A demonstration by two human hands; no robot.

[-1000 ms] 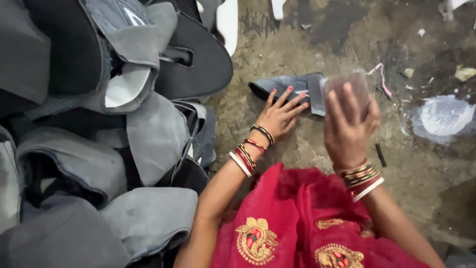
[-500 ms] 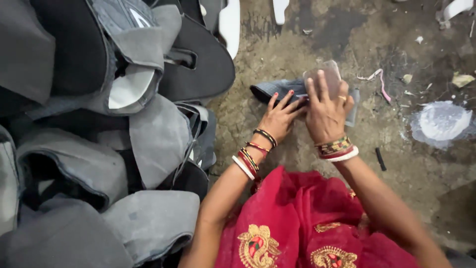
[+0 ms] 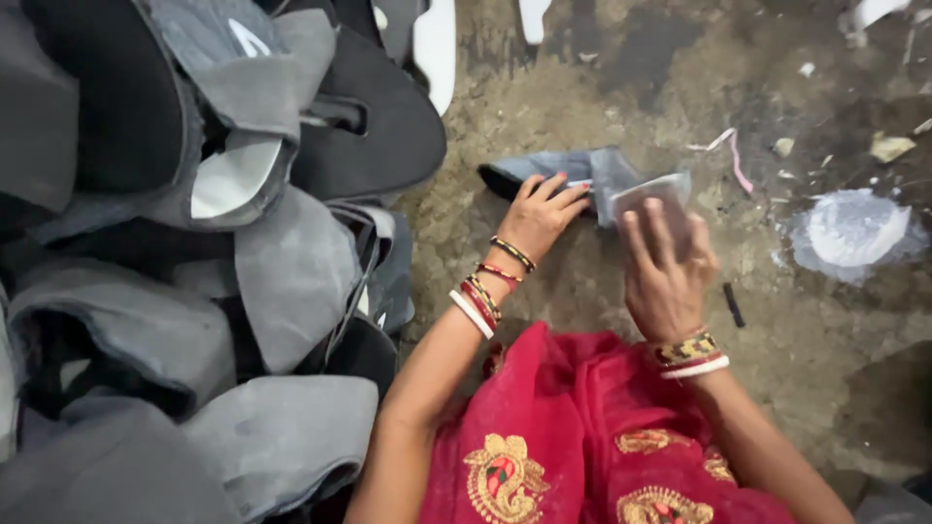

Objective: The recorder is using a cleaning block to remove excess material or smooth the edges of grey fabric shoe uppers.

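Heaped at far left, filling nearly half the view: grey and black shoe-upper pieces (image 3: 291,281), overlapping one another, some curved open to show pale lining, one with a white panel (image 3: 228,180) facing up. Farther up, a white sole edge (image 3: 435,49) at the rim of the heap.

Just right of the heap, on bare, stained concrete floor (image 3: 602,87): left hand (image 3: 539,218), fingers spread and pressed flat on the near end of a dark grey shoe-upper piece (image 3: 568,167) lying on the ground. Not gripping, palm down, red-painted nails visible. Stacked bangles (image 3: 485,291) in red, gold, black and white at that wrist.

Below centre, bright red cloth with gold embroidery (image 3: 582,437) draped across the lap, both forearms rising out of it.

Right of centre: right hand (image 3: 665,272), fingers extended and laid over a pale, flat rectangular pad (image 3: 655,194), holding it against the right end of the same grey piece. Thumb side hidden, so how firmly the pad is clasped cannot be told. Gold and white bangles (image 3: 691,354) at that wrist.

Farther right, on the floor: a thin pink-and-white scrap (image 3: 730,153), a short dark stick (image 3: 734,305) near the right wrist, a round whitish powdery patch (image 3: 854,228), and small pale bits of litter (image 3: 888,146) toward the upper right corner.
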